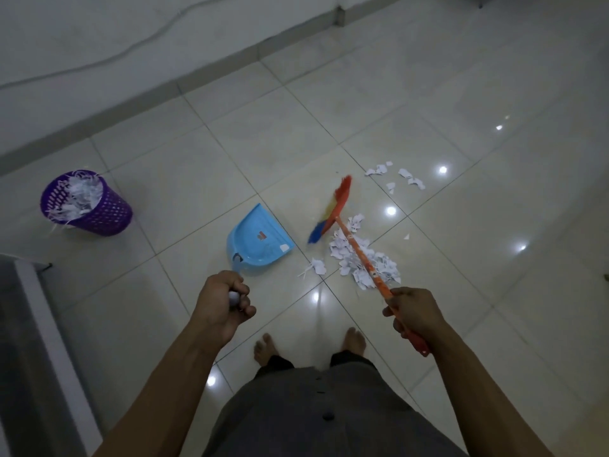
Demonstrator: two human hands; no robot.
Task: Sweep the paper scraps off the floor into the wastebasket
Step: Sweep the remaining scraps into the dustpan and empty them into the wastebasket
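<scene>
Lying on the glossy pale tiled floor, the main heap of white paper scraps sits ahead and to the right of the person's bare feet. A smaller scatter of scraps lies farther out, well apart from the heap, and a few strays rest between the heap and the dustpan.

The broom, with an orange handle and multicoloured bristles, crosses over the heap. Its head is beyond the heap, towards the dustpan, and is blurred; floor contact cannot be confirmed. The right hand has its fingers wrapped tightly round the handle's near end.

The blue dustpan is just left of the heap, its open edge turned toward the broom head, with one scrap inside. The left hand is fisted round the pale top of the dustpan's upright handle.

The purple perforated wastebasket stands well to the left near the wall, filled to the rim with shredded paper; shreds poke through its holes and lie at its base.

The grey skirting runs diagonally behind, under a white wall carrying a loose cable. A grey unit occupies the left edge. Open tile extends right and beyond the scraps, showing ceiling-light reflections.
</scene>
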